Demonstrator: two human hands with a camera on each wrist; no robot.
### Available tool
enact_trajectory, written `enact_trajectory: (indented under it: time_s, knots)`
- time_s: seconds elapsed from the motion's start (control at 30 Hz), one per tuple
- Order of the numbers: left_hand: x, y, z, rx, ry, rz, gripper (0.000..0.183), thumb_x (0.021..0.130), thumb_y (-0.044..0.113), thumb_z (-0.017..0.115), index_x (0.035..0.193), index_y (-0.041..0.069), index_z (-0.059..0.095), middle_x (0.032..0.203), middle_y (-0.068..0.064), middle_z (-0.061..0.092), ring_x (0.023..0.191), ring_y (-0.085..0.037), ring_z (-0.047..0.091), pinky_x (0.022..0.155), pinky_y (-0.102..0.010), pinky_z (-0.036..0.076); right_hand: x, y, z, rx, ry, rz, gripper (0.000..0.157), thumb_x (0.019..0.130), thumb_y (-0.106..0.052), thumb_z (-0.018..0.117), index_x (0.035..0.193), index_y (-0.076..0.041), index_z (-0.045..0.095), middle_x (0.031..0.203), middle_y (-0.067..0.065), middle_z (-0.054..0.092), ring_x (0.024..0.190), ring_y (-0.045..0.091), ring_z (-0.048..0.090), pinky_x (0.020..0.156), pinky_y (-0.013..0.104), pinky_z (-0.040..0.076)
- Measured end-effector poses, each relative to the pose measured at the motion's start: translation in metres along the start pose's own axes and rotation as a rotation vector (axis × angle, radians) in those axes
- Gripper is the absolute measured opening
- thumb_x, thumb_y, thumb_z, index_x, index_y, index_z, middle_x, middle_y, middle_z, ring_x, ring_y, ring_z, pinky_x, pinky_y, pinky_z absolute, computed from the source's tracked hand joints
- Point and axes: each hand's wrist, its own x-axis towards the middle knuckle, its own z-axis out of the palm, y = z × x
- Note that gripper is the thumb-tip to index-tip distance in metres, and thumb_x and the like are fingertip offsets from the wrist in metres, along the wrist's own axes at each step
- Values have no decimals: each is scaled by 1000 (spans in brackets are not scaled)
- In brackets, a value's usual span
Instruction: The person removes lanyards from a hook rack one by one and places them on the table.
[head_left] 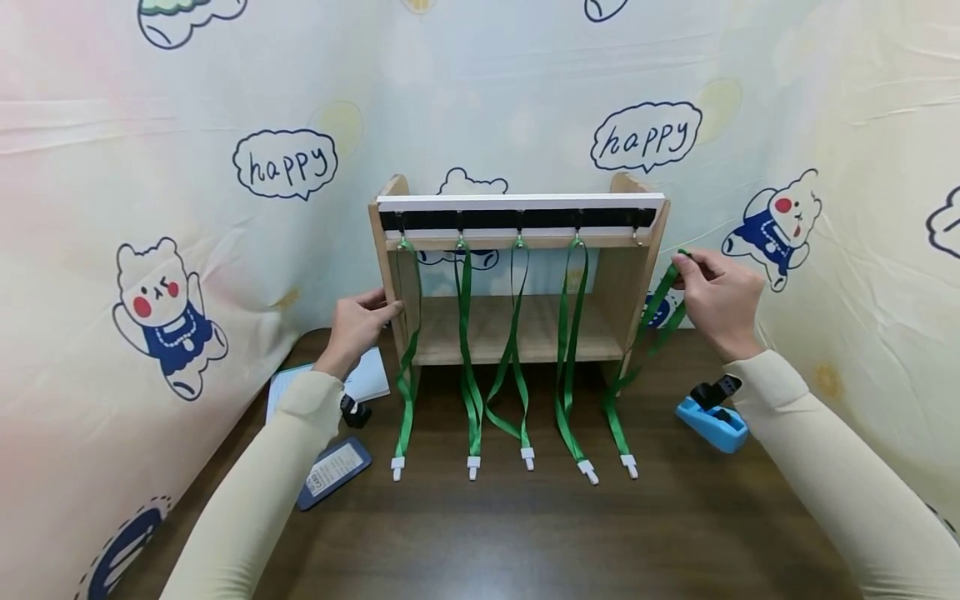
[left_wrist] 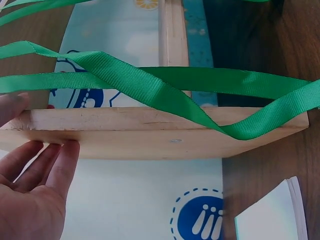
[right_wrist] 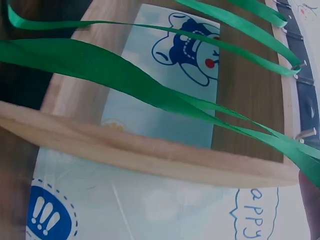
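Observation:
A wooden rack (head_left: 510, 329) stands on the table, with a black strip (head_left: 491, 219) of hooks along its white top rail. My left hand (head_left: 360, 327) grips the rack's left side panel (left_wrist: 150, 142), thumb on one face and fingers on the other. On the right, my right hand (head_left: 722, 296) pinches the loop of a green lanyard (head_left: 663, 287) beside the right side panel. This lanyard's white clip (head_left: 628, 462) lies low in front of the rack. The rightmost hook (head_left: 638, 233) is bare. Several other green lanyards (head_left: 466, 333) hang from the remaining hooks.
Right of the rack lies a light blue plastic object (head_left: 712, 425), partly behind the right wrist's camera. At left are a dark blue card holder (head_left: 335, 473) with a printed label and a white notepad (head_left: 369, 377). A patterned cloth (head_left: 480, 100) hangs behind.

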Motion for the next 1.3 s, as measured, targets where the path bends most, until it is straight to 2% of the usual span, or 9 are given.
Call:
enact_trajectory:
  time_s: [0.2, 0.53, 0.7, 0.87, 0.97, 1.1, 1.3]
  knots:
    - [0, 0, 0, 4, 5, 19, 64, 92, 40, 74, 147, 14, 54, 145, -13, 61, 134, -27, 57, 111, -47, 49, -9, 5, -14, 9, -5, 5, 15, 93, -9, 72, 99, 4, 79, 91, 27, 76, 68, -23, 59, 69, -2, 45]
    - [-1, -2, 0, -5, 10, 19, 64, 91, 40, 74, 146, 14, 56, 143, -14, 62, 131, -28, 59, 110, -49, 50, -37, 13, -24, -28, -29, -89, 8, 88, -3, 76, 91, 3, 80, 81, 22, 77, 70, -27, 55, 71, -3, 43]
    - [-1, -3, 0, -3, 12, 21, 61, 93, 38, 73, 146, 15, 56, 144, -14, 61, 131, -29, 60, 109, -49, 50, -53, 15, -25, -45, -39, -109, 6, 84, -1, 80, 89, 3, 80, 74, 19, 76, 71, -29, 51, 70, -3, 41]
    - [-3, -3, 0, 5, 10, 14, 61, 93, 38, 74, 146, 14, 56, 144, -13, 61, 132, -28, 59, 110, -48, 49, -74, 14, -26, -76, -85, -125, 4, 82, -2, 81, 85, -1, 80, 68, 11, 74, 63, -21, 49, 66, -1, 40]
    - [-3, -2, 1, 13, 11, 13, 62, 93, 39, 73, 146, 13, 56, 144, -13, 61, 132, -28, 58, 111, -48, 49, -84, 15, -26, -77, -117, -141, 9, 80, 0, 82, 89, -2, 81, 70, 11, 75, 59, -14, 48, 62, 1, 40]
    - [-2, -2, 1, 18, 12, 13, 63, 93, 41, 73, 147, 13, 55, 144, -13, 61, 133, -28, 58, 111, -47, 49, -98, 17, -25, -74, -156, -173, 14, 77, 3, 83, 91, -2, 81, 74, 12, 77, 59, -13, 52, 60, 1, 42]
    - [-2, -1, 2, 14, 6, 21, 64, 92, 41, 73, 147, 14, 54, 145, -14, 61, 132, -28, 58, 111, -47, 49, -112, 23, -22, -86, -191, -192, 13, 78, 3, 82, 90, -2, 81, 73, 10, 77, 57, -9, 56, 58, 5, 45]
